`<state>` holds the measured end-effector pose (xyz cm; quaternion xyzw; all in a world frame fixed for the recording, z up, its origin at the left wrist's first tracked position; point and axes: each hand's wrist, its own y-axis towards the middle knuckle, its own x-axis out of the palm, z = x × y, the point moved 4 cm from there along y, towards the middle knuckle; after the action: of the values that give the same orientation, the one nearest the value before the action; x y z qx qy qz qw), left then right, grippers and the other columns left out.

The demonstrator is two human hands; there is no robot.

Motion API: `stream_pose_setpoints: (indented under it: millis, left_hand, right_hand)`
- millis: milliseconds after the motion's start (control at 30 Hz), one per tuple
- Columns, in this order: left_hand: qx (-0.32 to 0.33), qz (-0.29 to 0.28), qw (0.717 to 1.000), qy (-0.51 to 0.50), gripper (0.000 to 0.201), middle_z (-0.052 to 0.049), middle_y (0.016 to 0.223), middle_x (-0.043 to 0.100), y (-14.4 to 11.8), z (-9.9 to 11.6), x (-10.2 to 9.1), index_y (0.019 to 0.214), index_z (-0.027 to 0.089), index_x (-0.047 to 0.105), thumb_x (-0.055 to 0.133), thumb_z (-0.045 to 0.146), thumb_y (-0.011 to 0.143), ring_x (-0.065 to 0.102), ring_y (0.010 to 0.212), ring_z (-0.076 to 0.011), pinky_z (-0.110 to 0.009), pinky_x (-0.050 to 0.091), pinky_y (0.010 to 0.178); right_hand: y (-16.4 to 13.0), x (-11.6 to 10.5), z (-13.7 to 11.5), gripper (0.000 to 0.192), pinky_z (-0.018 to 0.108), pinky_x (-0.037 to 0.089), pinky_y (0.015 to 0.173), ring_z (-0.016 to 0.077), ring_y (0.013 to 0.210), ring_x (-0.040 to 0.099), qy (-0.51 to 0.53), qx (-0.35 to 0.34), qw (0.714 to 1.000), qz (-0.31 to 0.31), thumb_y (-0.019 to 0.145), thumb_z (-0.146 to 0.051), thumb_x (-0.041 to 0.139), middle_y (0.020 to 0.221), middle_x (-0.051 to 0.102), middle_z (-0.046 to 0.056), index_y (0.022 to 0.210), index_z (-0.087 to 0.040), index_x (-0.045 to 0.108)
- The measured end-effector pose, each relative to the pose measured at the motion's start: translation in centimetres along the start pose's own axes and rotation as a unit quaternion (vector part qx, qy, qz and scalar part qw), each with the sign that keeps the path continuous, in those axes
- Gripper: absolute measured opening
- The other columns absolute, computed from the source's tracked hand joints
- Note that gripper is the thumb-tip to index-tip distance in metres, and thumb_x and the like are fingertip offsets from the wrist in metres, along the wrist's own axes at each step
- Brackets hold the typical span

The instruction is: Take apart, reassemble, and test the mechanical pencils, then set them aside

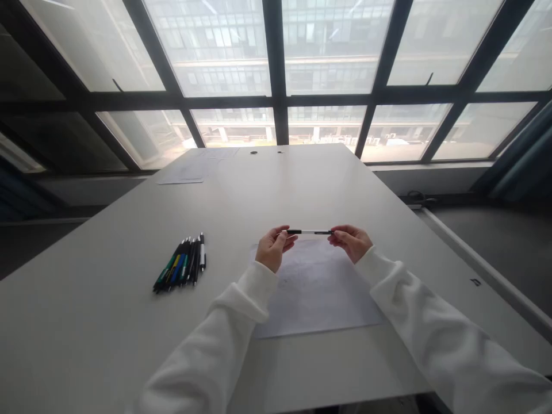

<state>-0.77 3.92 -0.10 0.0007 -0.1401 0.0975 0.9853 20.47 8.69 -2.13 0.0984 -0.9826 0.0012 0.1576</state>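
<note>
Pen (309, 232) pinched level between both hands (276, 247) (351, 240), its tips hidden by fingertips.

We saw a white tabletop (328, 184) running out toward a wall of large windows (276, 75) with dark frames. A bundle of pens (181, 264) lay side by side on its left part, some green, blue and black. A sheet of paper (317, 299) lay flat near the front edge. More paper sheets (192, 169) rested at the far left corner. Two small dark holes (253, 153) sat near the far edge.
</note>
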Motion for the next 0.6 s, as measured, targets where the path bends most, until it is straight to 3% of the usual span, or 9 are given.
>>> stream_pose_setpoints:
  millis: [167, 400, 600]
  left_hand:
    - [0.060, -0.006, 0.991, 0.119, 0.037, -0.005, 0.068, 0.064, 0.0, 0.4, -0.6, 0.092, 0.010, 0.065, 0.063, 0.038, 0.068, 0.058, 0.060, -0.0126, -0.030, 0.051, 0.064]
    - [-0.015, 0.025, 0.999, 0.026, 0.033, -0.006, 0.065, 0.065, 0.4, -0.9, -1.5, 0.078, 0.011, 0.060, 0.071, 0.035, 0.059, 0.061, 0.057, -0.0142, -0.031, 0.051, 0.062]
    - [-0.013, 0.040, 0.999, 0.020, 0.033, -0.005, 0.061, 0.064, 0.5, -1.0, -1.7, 0.077, 0.011, 0.061, 0.072, 0.036, 0.058, 0.059, 0.054, -0.0126, -0.029, 0.049, 0.058]
  right_hand:
    - [0.3, -0.5, 0.4, 0.028, 0.026, 0.047, 0.055, 0.0136, 0.056, 0.060, 0.013, 0.029, 0.999, 0.031, 0.056, -0.036, 0.074, 0.060, 0.066, 0.003, 0.072, -0.016, 0.062]
    - [0.1, -0.2, 0.5, 0.031, 0.025, 0.048, 0.054, 0.0131, 0.055, 0.060, 0.007, 0.039, 0.998, 0.044, 0.057, -0.040, 0.073, 0.061, 0.066, 0.004, 0.072, -0.016, 0.062]
    - [0.1, -0.2, 0.5, 0.030, 0.024, 0.047, 0.053, 0.0123, 0.054, 0.060, 0.006, 0.034, 0.998, 0.043, 0.057, -0.040, 0.073, 0.060, 0.066, 0.004, 0.071, -0.016, 0.062]
